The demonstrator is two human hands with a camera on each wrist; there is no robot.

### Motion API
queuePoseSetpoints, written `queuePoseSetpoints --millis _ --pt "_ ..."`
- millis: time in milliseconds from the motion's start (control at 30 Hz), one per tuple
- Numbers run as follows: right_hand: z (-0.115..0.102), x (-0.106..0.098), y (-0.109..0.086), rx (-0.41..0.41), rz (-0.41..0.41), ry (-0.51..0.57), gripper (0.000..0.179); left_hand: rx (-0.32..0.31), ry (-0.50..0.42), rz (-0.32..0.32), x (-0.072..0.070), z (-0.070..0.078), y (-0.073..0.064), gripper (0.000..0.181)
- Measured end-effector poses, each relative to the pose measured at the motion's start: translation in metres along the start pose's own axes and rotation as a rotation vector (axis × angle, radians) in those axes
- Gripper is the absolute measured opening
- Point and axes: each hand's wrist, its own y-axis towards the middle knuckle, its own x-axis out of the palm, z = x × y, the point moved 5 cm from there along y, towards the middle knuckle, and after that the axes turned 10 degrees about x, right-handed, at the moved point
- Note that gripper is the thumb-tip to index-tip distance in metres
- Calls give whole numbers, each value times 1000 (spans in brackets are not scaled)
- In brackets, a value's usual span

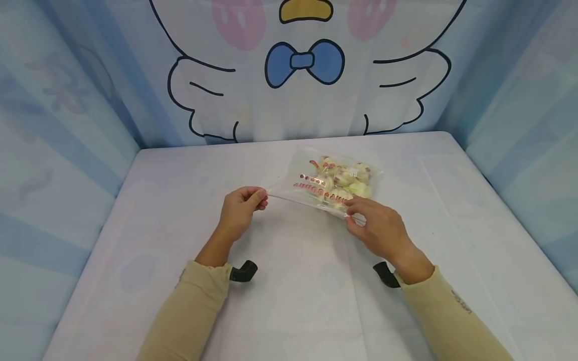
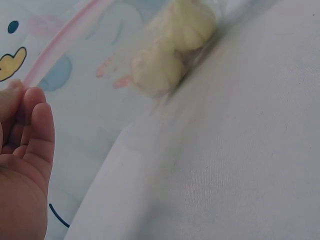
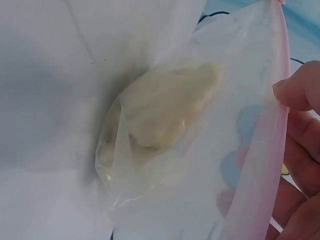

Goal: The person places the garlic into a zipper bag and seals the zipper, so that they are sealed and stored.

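Note:
A clear zip bag [image 1: 291, 173] with red print and a pink strip along its mouth holds several pale garlic bulbs [image 1: 340, 178]. My left hand [image 1: 238, 213] pinches the left end of the strip between thumb and curled fingers. Toward the strip's other end, my right hand [image 1: 381, 228] grips the mouth edge, thumb on the near side and fingers behind it. In the left wrist view, the garlic [image 2: 157, 70] hangs low in the bag, close to the table. The right wrist view shows the pink strip [image 3: 272, 150] running under my right thumb [image 3: 295, 90].
The bag is over a table with a white cloth [image 1: 289, 301]. Patterned curtains [image 1: 54, 175] stand along the left, right and back sides. A black curved piece sticks out at each cuff, one at the left [image 1: 244, 271] and one at the right [image 1: 386, 275].

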Motion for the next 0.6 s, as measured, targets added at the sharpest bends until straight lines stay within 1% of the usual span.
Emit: queuePoseSetpoints --millis 267,467,600 --pt "7 -3 -4 -1 13 -2 8 3 0 25 -5 -1 -1 23" --pt "11 -3 -6 12 1 -10 9 0 0 31 -6 1 -2 23" --pt "13 -5 -7 19 12 -8 7 -2 -5 38 -8 1 -3 23"
